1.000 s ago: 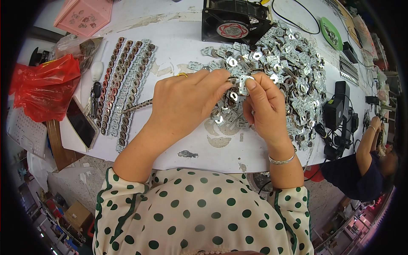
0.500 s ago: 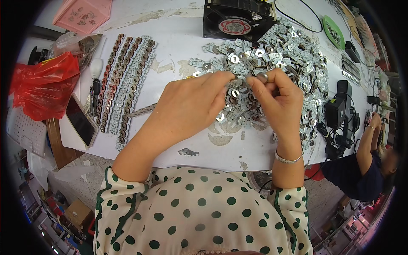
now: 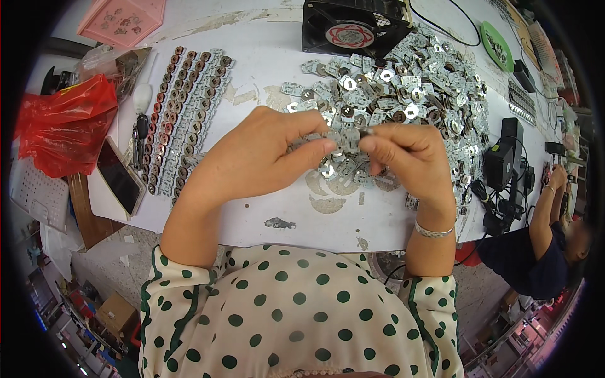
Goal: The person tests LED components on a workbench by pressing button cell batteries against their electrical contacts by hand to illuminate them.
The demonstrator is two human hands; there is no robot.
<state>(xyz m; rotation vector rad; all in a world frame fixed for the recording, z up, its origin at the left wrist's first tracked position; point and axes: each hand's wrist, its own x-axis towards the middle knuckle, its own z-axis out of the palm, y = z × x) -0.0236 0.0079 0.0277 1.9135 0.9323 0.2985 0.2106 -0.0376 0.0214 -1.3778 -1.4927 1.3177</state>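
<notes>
Over the edge of a heap of small silvery metal plates (image 3: 435,75), both my hands work close together. My left hand (image 3: 261,154) is closed, its thumb and forefinger pinched on a blurred silvery metal plate (image 3: 343,140); what lies inside the palm is hidden. Facing it, my right hand (image 3: 413,157) pinches a small dark round metal part (image 3: 365,131) between thumb and fingers, close against that plate. Many plates in the heap carry brown or silver discs with a slot.
Rows of plates with brown discs (image 3: 189,113) lie at the left, beside a phone (image 3: 116,176), keys and a red plastic bag (image 3: 66,126). Behind the heap stands a black fan (image 3: 356,28). Black power adapters (image 3: 501,164) sit right; a co-worker's arm (image 3: 545,211) shows beyond.
My left hand has drawn back left and its fingertips sit lower. The right hand has come down slightly. A ridged metal strip beside my left forearm is no longer visible.
</notes>
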